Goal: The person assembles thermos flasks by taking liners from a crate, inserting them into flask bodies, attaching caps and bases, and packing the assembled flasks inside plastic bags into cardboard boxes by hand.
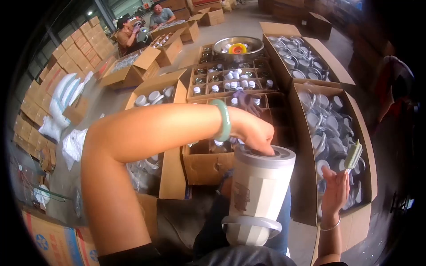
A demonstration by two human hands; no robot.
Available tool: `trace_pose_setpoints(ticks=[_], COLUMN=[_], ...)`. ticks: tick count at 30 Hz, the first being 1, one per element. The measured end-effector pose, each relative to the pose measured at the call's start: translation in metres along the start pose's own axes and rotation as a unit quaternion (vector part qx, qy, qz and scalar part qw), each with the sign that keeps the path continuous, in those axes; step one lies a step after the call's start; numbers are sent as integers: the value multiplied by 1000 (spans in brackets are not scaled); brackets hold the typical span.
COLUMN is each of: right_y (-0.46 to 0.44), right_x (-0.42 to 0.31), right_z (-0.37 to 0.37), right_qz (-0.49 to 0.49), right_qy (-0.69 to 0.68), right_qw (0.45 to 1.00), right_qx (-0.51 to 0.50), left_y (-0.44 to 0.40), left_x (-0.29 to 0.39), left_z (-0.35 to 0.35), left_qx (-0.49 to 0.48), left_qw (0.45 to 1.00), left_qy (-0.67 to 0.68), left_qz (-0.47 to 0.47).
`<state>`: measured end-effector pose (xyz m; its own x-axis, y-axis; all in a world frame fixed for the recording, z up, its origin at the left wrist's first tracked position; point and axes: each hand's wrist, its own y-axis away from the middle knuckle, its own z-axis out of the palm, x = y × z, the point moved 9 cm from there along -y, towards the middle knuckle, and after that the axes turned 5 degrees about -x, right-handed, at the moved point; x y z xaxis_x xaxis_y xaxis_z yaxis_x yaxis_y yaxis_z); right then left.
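Note:
My left hand [255, 133], with a green bangle at the wrist, is closed at the top of a white-and-cream cylindrical container [257, 190]. Its fingertips reach into the recess of the grey lid [284, 154] and are partly hidden. The container stands tilted slightly over my lap, its grey handle [252, 223] hanging around the lower part. At the right, my right hand [336, 193] holds up a pale green ice pop [353, 155] by its stick, in front of an open carton of wrapped grey-white parts.
A divided carton [208, 166] holds white-capped bottles, with a metal bowl [238, 45] behind it. Open cartons of wrapped parts stand left [173, 177] and right [370, 177]. Two people [128, 37] [161, 17] sit at the back left near stacked boxes [73, 51].

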<state>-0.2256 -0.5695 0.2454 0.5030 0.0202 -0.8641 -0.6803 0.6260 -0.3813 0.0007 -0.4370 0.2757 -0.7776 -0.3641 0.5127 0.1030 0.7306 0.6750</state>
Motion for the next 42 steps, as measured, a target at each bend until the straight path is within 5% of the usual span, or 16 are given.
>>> trace_pose_setpoints(ticks=[2, 5, 7, 11, 13, 18, 21, 26, 29, 31, 33, 34, 38, 40, 41, 42], right_y=[12, 26, 37, 63, 76, 111, 109, 115, 126, 120, 114, 111, 91, 87, 87, 87], right_x=[4, 3, -1, -17, -35, -33, -32, -2, 17, 17, 16, 13, 20, 21, 22, 22], right_z=[-19, -28, -41, -104, -124, -167, -162, -144, -147, -136, -126, -121, -109, -99, -92, -90], right_qz=[19, -28, 43, -46, -67, -20, -12, 64, 111, 81, 64, 64, 87, 92, 87, 83], right_qy=[5, 7, 45, 95, 122, 202, 218, 236, 271, 304, 355, 387, 367, 375, 391, 396], right_qw=[999, 999, 996, 974, 963, 939, 944, 943, 919, 927, 912, 897, 903, 899, 896, 895], right_qx=[48, -13, 65, 201, 231, 277, 249, 225, 264, 204, 197, 206, 205, 206, 190, 188], left_y=[-2, -3, -1, 12, 15, 31, 51, 91, 165, 238, 293, 311, 353, 316, 308, 288], left_x=[-3, 1, 15, 31, 19, -17, -58, -206, -289, -360, -422, -447, -469, -468, -452, -423], left_z=[4, -1, -3, -14, -8, 0, 10, 98, 173, 228, 288, 313, 338, 316, 305, 283], left_qx=[-13, 59, 84, 185, 171, 260, 403, 465, 578, 682, 754, 765, 816, 730, 731, 689], left_qw=[999, 996, 992, 977, 982, 944, 855, 797, 650, 558, 405, 382, 416, 545, 543, 600], left_qy=[38, -30, -54, -52, 75, 201, 324, 369, 459, 394, 461, 459, 182, 163, 168, 138], left_qz=[6, 67, 79, 88, -9, -20, 45, -110, -178, -262, -235, -242, -358, -378, -376, -383])
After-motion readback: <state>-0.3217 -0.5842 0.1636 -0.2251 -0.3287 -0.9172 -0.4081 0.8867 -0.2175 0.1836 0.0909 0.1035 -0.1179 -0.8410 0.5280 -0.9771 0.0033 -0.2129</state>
